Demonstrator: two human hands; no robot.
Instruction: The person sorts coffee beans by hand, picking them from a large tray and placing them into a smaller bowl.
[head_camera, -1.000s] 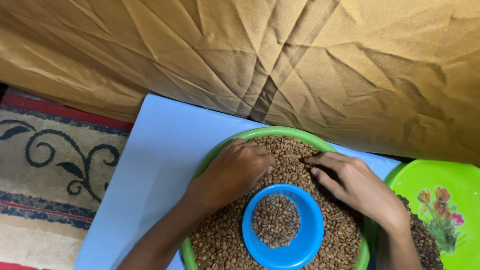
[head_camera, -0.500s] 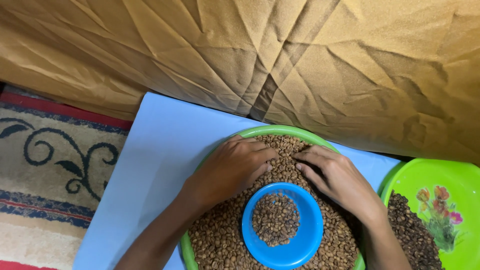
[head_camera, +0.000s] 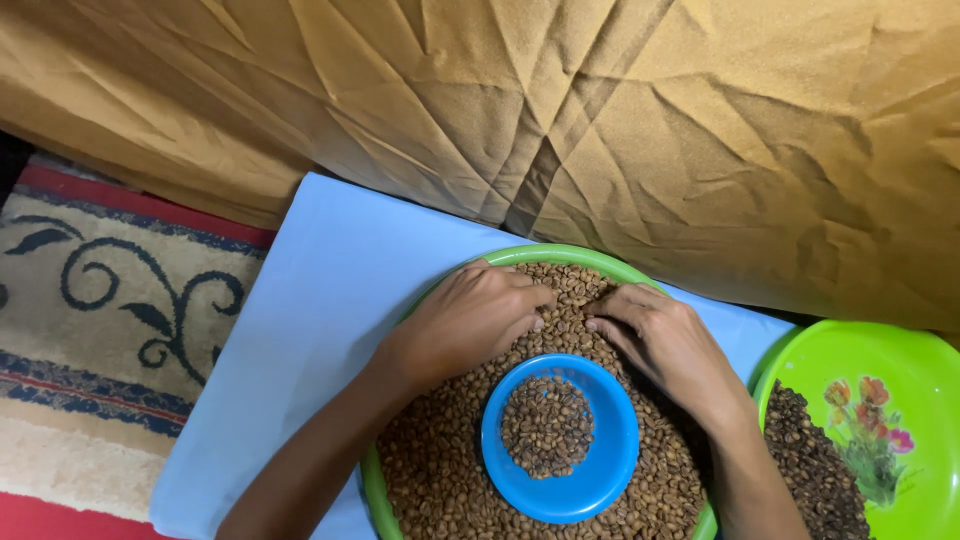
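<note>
On the pale sheet (head_camera: 320, 290), a green basin (head_camera: 560, 254) is holding loose beans (head_camera: 450, 470) — light, rolling, best pinched singly — around a blue bowl (head_camera: 610, 470). Left hand (head_camera: 470, 320) and right hand (head_camera: 665, 345) are resting curled on them — whether pinching, I cannot tell.

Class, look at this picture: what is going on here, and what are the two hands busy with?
A person has both hands in a green bowl full of brown beans. The left hand and right hand rest palm down on the far part of the pile, fingertips nearly meeting. A small blue bowl with some beans sits on the pile. A green tray at the right holds darker beans.
</note>
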